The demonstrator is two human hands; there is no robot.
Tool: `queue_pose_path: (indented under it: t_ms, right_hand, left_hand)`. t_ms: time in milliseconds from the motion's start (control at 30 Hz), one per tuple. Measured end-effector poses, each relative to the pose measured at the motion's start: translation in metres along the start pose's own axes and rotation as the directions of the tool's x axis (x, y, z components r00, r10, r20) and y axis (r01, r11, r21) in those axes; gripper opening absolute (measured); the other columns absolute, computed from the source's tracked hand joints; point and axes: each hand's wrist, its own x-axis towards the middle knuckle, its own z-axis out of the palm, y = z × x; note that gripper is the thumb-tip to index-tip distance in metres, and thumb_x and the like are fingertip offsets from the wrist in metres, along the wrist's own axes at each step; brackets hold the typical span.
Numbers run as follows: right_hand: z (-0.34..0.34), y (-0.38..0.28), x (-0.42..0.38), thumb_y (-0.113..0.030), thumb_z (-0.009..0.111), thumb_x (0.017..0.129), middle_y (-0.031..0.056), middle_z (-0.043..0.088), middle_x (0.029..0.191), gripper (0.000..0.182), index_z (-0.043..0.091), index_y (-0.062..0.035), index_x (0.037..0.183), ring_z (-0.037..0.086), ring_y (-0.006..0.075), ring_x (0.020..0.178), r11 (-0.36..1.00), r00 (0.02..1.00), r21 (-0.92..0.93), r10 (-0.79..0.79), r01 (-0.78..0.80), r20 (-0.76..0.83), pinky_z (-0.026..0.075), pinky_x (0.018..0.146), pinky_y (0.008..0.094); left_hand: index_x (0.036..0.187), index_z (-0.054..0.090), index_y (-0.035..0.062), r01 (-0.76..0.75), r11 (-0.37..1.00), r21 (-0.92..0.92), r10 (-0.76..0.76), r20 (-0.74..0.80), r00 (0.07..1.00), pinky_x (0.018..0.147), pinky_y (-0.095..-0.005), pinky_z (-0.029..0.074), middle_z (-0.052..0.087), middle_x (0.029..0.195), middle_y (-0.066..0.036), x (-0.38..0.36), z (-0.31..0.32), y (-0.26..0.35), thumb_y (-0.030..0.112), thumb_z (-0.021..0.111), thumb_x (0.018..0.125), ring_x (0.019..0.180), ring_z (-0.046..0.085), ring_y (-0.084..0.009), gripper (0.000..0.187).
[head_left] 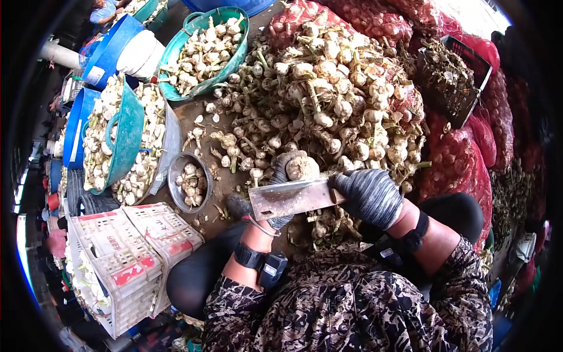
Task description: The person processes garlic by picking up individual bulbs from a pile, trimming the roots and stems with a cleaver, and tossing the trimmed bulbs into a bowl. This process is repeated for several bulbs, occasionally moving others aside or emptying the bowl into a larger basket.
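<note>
My left hand [280, 168], in a grey knit glove, is closed around a garlic bulb [302, 168] whose pale round side faces up. My right hand [369, 196], gloved alike, grips the handle of a cleaver [287, 199]. Its broad, stained blade lies crosswise just below the bulb and covers part of my left hand. Right beyond both hands rises a large heap of garlic bulbs [328, 88] with stems on. A round metal bowl [170, 186] with several bulbs stands on the floor to the left of my left hand.
Teal baskets [132, 138] of garlic, a grey tub [170, 146] and blue tubs [126, 50] line the left. White plastic crates [120, 234] stand near my left knee. Red mesh sacks [454, 170] flank the right, with a black crate [481, 76] of scraps. Another person [102, 13] is at upper left.
</note>
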Motion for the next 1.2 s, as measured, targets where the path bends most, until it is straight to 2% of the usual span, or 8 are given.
queue_pose_path:
  t_ms: [133, 200, 267, 533, 700, 900, 1033, 1200]
  right_hand:
    - [0.012, 0.005, 0.003, -0.021, 0.065, 0.081, 0.0118, 0.060, 0.065, 0.015, 0.062, -0.0122, 0.092, 0.063, 0.0348, 0.063, 0.998, 0.987, -0.042, 0.046, -0.040, 0.154, 0.048, 0.056, 0.0468]
    - [0.022, 0.015, 0.003, -0.021, 0.066, 0.080, 0.0123, 0.060, 0.065, 0.018, 0.061, -0.0117, 0.095, 0.063, 0.0352, 0.062, 0.999, 0.987, -0.013, 0.040, -0.039, 0.154, 0.048, 0.055, 0.0477]
    - [0.040, 0.031, 0.007, -0.021, 0.067, 0.078, 0.0129, 0.060, 0.065, 0.022, 0.062, -0.0122, 0.097, 0.063, 0.0352, 0.062, 0.993, 0.984, -0.071, 0.108, -0.099, 0.140, 0.048, 0.055, 0.0483]
    - [0.066, 0.087, 0.014, -0.028, 0.058, 0.093, 0.0157, 0.069, 0.075, 0.018, 0.065, -0.0135, 0.100, 0.068, 0.0346, 0.067, 0.903, 0.880, -0.155, 0.427, -0.401, 0.208, 0.054, 0.061, 0.0467]
    - [0.066, 0.027, 0.030, -0.031, 0.058, 0.091, 0.0209, 0.066, 0.077, 0.023, 0.066, -0.0094, 0.097, 0.066, 0.0416, 0.074, 0.916, 0.896, 0.051, 0.376, -0.398, 0.237, 0.053, 0.067, 0.0502]
    - [0.050, 0.039, 0.047, -0.029, 0.071, 0.089, 0.0191, 0.068, 0.081, 0.035, 0.064, -0.0043, 0.112, 0.067, 0.0320, 0.071, 0.758, 0.815, 0.302, 0.516, -0.578, 0.264, 0.053, 0.066, 0.0393]
    - [0.046, 0.045, 0.054, -0.022, 0.068, 0.090, 0.0149, 0.070, 0.085, 0.029, 0.065, -0.0039, 0.113, 0.068, 0.0216, 0.077, 0.608, 0.780, 0.501, 0.557, -0.616, 0.285, 0.054, 0.073, 0.0350]
    - [0.054, 0.053, 0.059, -0.025, 0.072, 0.088, 0.0156, 0.069, 0.085, 0.032, 0.064, -0.0043, 0.110, 0.068, 0.0260, 0.077, 0.649, 0.793, 0.468, 0.557, -0.600, 0.245, 0.053, 0.070, 0.0380]
  left_hand:
    - [0.135, 0.047, 0.0067, 0.203, 0.710, -0.675, -0.034, 0.255, 0.966, 0.101, -0.0345, 0.050, 0.057, 0.124, -0.008, 0.004, -0.019, -0.034, 0.008, 0.067, 0.089, 0.112, 0.059, -0.0213, 0.050]
    - [0.129, 0.053, 0.0063, -0.369, 0.825, 0.428, 0.223, 0.353, 0.909, 0.099, -0.0344, 0.051, 0.061, 0.122, -0.010, -0.014, -0.034, -0.022, 0.012, 0.065, 0.091, 0.112, 0.060, -0.0229, 0.040]
    - [0.133, 0.055, 0.0080, -0.335, 0.658, 0.674, 0.204, 0.268, 0.941, 0.100, -0.0380, 0.049, 0.062, 0.128, -0.010, -0.016, -0.013, 0.012, 0.018, 0.065, 0.091, 0.117, 0.061, -0.0229, 0.044]
    - [0.131, 0.044, 0.0089, -0.168, 0.911, 0.377, 0.220, -0.098, 0.971, 0.088, -0.0339, 0.052, 0.062, 0.109, -0.006, -0.048, -0.024, 0.039, 0.018, 0.084, 0.076, 0.096, 0.063, -0.0180, 0.068]
    - [0.104, 0.063, 0.0130, 0.556, 0.813, -0.172, -0.549, -0.542, 0.636, 0.053, -0.0275, 0.049, 0.065, 0.080, 0.000, 0.013, -0.121, -0.024, 0.034, 0.075, 0.089, 0.058, 0.058, -0.0102, 0.029]
    - [0.131, 0.050, 0.0060, -0.334, 0.673, -0.660, 0.143, -0.327, 0.934, 0.109, -0.0412, 0.040, 0.058, 0.132, -0.012, 0.163, -0.181, 0.058, 0.040, 0.060, 0.097, 0.114, 0.057, -0.0235, 0.049]
    - [0.143, 0.045, 0.0012, 0.028, 0.985, 0.171, 0.024, -0.290, 0.957, 0.111, -0.0358, 0.039, 0.056, 0.139, -0.015, 0.216, -0.150, 0.005, 0.032, 0.067, 0.094, 0.129, 0.053, -0.0264, 0.062]
    - [0.145, 0.046, 0.0091, 0.364, 0.006, 0.931, -0.550, -0.301, 0.779, 0.118, -0.0382, 0.030, 0.047, 0.146, -0.023, 0.245, -0.108, -0.112, 0.048, 0.064, 0.087, 0.139, 0.041, -0.0360, 0.072]
